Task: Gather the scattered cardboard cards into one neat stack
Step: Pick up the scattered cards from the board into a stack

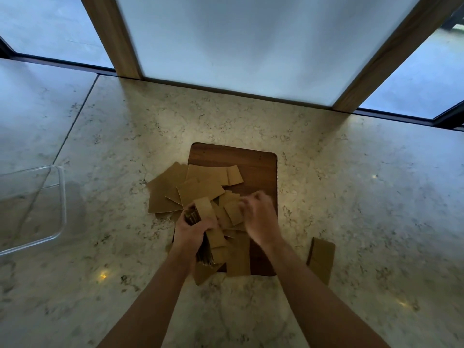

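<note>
Left hand [192,229] grips card stack [204,247], long axis running near-to-far

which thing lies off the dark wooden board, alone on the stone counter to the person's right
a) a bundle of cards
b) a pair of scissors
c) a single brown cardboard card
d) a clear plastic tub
c: a single brown cardboard card lies by itself on the pale marbled stone counter, right of the dark wooden board; the clear plastic tub sits on the left and the bundle of cards is in the left hand.
</note>
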`<state>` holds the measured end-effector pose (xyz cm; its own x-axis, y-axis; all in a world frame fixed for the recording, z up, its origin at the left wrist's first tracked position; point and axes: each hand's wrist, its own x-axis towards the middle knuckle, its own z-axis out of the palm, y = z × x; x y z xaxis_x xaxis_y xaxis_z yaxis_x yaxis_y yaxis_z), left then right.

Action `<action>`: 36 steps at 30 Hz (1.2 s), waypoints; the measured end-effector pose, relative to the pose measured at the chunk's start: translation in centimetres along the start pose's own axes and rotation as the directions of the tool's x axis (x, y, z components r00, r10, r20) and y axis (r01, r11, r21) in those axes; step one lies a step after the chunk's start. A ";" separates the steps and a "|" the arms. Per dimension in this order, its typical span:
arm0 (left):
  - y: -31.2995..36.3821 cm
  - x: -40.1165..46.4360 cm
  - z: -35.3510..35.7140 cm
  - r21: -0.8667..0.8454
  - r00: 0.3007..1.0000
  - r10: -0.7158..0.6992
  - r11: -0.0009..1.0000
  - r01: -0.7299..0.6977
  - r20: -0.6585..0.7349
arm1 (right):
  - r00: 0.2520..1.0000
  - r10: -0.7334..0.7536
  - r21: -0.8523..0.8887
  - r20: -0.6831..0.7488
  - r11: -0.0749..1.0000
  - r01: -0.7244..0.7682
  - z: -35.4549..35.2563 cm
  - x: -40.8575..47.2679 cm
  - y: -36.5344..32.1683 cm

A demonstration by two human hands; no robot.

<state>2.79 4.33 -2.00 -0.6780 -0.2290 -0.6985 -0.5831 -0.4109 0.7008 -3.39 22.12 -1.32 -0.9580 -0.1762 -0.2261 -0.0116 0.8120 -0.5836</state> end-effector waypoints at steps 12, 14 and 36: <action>0.3 -0.1 -2.2 0.030 0.997 0.059 0.998 -0.061 0.042 | 0.989 0.110 -0.114 0.097 0.989 -0.099 -3.3 1.7 4.9; 0.1 -0.5 -1.6 0.060 0.996 0.066 0.996 -0.070 0.066 | 0.984 0.165 -0.127 0.073 0.980 -0.155 -3.4 0.7 5.3; -0.3 -0.3 -4.7 0.039 0.997 -0.025 0.999 0.028 -0.075 | 0.943 0.333 -0.026 -0.011 0.943 -0.333 -1.4 3.1 4.3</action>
<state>5.26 0.33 -2.70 -0.6280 -0.2844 -0.7244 -0.6187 -0.3822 0.6864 -6.80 25.85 -3.38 -0.9105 0.1100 -0.3987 0.3004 0.8386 -0.4545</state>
